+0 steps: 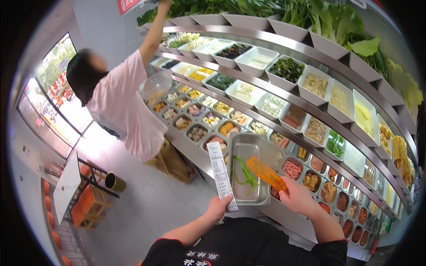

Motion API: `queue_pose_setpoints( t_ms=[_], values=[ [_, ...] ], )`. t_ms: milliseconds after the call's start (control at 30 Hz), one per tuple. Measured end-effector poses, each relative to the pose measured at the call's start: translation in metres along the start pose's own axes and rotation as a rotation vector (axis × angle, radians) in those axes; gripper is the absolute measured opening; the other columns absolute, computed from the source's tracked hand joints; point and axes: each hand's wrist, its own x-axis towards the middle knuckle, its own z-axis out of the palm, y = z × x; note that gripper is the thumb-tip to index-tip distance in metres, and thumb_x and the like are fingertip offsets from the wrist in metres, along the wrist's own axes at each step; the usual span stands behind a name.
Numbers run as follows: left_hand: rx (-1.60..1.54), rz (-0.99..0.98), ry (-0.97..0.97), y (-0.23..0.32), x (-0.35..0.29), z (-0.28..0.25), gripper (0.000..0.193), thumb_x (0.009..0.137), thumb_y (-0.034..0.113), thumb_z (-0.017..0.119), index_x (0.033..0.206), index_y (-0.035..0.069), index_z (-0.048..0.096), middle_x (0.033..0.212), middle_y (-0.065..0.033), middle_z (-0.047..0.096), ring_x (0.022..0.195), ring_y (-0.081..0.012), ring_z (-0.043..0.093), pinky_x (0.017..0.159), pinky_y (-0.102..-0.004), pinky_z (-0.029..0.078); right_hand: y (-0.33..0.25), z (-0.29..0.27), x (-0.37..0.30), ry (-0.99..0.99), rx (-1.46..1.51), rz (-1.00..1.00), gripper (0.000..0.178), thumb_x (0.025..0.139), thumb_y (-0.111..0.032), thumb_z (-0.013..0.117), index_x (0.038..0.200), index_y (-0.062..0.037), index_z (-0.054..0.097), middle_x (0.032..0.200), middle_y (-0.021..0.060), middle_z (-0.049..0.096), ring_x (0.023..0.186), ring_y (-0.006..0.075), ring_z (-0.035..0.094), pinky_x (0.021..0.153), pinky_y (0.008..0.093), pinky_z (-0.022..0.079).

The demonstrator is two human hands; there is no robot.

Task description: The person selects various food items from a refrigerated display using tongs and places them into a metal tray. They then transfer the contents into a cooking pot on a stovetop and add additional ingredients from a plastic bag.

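Observation:
My left hand point(217, 208) is closed on the lower end of a long printed paper receipt point(217, 170). Right beside it is a rectangular steel pan point(250, 144), whose near left rim is close to my fingers; whether they also grip it I cannot tell. Several long green leafy stems point(245, 174) lie inside the pan. My right hand point(295, 195) is wrapped round a pair of orange tongs point(266, 173). The tips of the tongs hang over the pan, just right of the stems, and seem to hold nothing.
Tiered shelves of white food trays point(257, 62) curve along the right, with leafy greens point(337, 22) on top. Steel tubs of food point(293, 169) fill the lower counter. A person in a pink shirt point(120, 106) reaches up at left. Behind stand a table point(66, 188) and bin point(115, 182).

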Motion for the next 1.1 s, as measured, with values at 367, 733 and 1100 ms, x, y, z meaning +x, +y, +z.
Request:
queue_pose_setpoints(
  t_ms=[367,733,1100],
  values=[
    [-0.002,0.176,-0.061,0.17,0.0,-0.137,0.028,0.097,0.012,0.061,0.118,-0.006,0.064,0.113,-0.0111,0.07,0.098,-0.0199,0.067,0.086,-0.0347,0.054,-0.176,-0.056,0.125,0.243,0.068,-0.042,0.034,0.094,-0.021,0.048,0.121,-0.0012,0.055,0.084,0.015,0.064,0.078,0.0243,0.064,0.073,0.0398,0.05],
    [-0.101,0.266,-0.409,0.316,-0.006,-0.143,0.03,0.098,0.013,0.061,0.124,-0.003,0.062,0.121,-0.0101,0.067,0.11,-0.0192,0.064,0.097,-0.0373,0.051,-0.26,-0.21,0.306,0.552,-0.193,-0.021,0.034,0.093,-0.029,0.05,0.115,-0.0051,0.06,0.073,0.0022,0.053,0.049,0.0096,0.05,0.039,0.0273,0.039],
    [-0.025,0.221,-0.373,0.349,0.01,-0.136,0.033,0.101,0.015,0.055,0.128,-0.004,0.058,0.121,-0.0118,0.067,0.108,-0.0213,0.066,0.095,-0.0372,0.054,-0.238,-0.199,0.328,0.457,-0.148,-0.035,0.053,0.098,-0.033,0.048,0.145,-0.0079,0.047,0.082,-0.0064,0.047,0.057,-0.0002,0.041,0.047,0.0191,0.031]
  ],
)
